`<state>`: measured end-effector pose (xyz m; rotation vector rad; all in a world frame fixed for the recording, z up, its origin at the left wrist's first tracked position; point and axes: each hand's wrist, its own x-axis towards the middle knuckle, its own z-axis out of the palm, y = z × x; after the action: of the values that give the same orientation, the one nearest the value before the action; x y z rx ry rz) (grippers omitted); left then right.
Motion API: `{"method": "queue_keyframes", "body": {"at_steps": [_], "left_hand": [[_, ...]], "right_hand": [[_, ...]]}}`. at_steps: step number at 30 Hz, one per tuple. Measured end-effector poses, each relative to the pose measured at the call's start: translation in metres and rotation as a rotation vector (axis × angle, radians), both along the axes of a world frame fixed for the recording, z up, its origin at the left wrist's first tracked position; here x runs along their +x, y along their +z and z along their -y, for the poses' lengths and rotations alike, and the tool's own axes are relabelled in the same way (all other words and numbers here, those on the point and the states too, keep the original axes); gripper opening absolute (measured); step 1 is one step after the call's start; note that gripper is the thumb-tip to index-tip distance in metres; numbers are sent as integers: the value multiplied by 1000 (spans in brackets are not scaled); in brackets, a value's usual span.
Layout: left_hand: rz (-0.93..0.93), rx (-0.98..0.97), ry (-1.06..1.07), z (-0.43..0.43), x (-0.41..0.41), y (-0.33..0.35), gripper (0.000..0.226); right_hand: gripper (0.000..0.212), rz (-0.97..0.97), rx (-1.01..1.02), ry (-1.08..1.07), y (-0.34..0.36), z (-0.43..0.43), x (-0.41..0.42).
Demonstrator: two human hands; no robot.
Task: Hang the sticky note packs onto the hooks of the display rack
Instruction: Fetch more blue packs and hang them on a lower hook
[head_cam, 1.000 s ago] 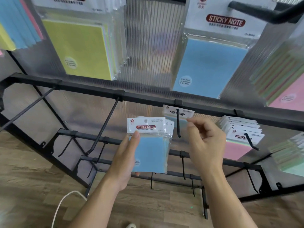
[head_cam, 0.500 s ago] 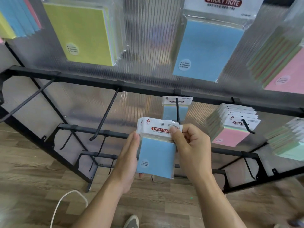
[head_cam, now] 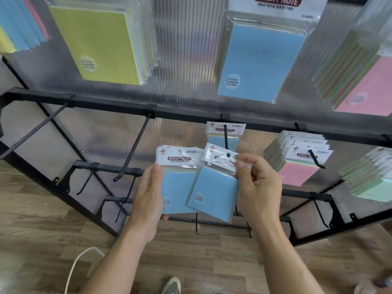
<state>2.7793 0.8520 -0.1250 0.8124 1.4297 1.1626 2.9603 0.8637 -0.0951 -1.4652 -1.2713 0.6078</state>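
My left hand [head_cam: 148, 194] holds a stack of blue sticky note packs [head_cam: 178, 187] by its left edge, thumb on the front. My right hand [head_cam: 256, 185] pinches one blue pack [head_cam: 212, 194] at its white header, tilted, with its hang hole at the tip of a black hook [head_cam: 226, 139]. One blue pack [head_cam: 224, 129] hangs at the back of that same hook. The hook sticks out from the black rail of the display rack [head_cam: 110, 100].
Bare black hooks [head_cam: 131, 149] stick out left of my hands and on lower rails. Pink packs [head_cam: 297, 160] and green packs [head_cam: 369, 179] hang to the right. Large yellow [head_cam: 99, 43], blue [head_cam: 258, 60] and pink packs hang above. Wood floor, a white cable and a shoe lie below.
My right hand took one pack off the top of the stack and moved it up and right to the hook's tip. The left hand stayed with the stack.
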Motion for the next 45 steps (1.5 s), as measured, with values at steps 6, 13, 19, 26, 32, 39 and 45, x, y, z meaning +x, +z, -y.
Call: {"method": "queue_keyframes", "body": {"at_steps": [6, 13, 19, 26, 32, 39, 45], "left_hand": [[-16, 11, 69, -3, -14, 0, 35], [-21, -29, 60, -7, -16, -1, 34], [0, -35, 35, -13, -7, 1, 32], [6, -30, -38, -18, -1, 2, 45], [16, -14, -82, -21, 0, 3, 48], [2, 2, -135, -22, 3, 9, 43], [0, 37, -176, -16, 7, 15, 50]], "right_hand": [[26, 30, -4, -9, -6, -7, 4], [21, 59, 10, 36, -9, -11, 8], [17, 116, -2, 30, -19, -19, 12], [23, 210, -7, 37, -18, -40, 9], [36, 233, -147, 100, -12, -62, 15], [37, 263, -136, 87, -3, -59, 15], [26, 9, 113, 39, 13, -30, 0]]}}
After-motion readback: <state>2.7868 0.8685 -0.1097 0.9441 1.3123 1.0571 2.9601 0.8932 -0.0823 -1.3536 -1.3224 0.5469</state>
